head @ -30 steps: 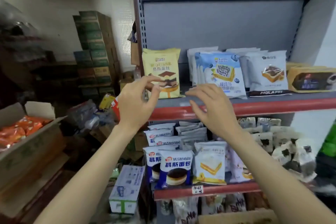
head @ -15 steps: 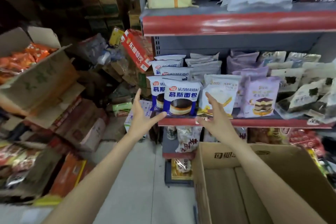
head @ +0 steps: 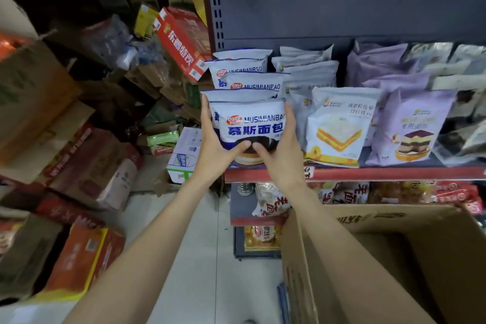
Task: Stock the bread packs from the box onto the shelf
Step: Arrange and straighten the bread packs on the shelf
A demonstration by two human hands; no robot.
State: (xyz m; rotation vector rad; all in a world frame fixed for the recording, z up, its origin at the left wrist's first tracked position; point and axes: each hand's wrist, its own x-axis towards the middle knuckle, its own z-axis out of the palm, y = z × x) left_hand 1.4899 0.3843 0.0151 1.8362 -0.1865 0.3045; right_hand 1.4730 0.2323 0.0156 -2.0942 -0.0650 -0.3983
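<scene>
Gripping the upright front bread pack [head: 249, 123] by its sides, both hands [head: 215, 150] curl round it; label faces outward.

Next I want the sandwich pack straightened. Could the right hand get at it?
Probably yes: the right hand holds the front mousse bread pack right beside the sandwich pack, with nothing between.
</scene>
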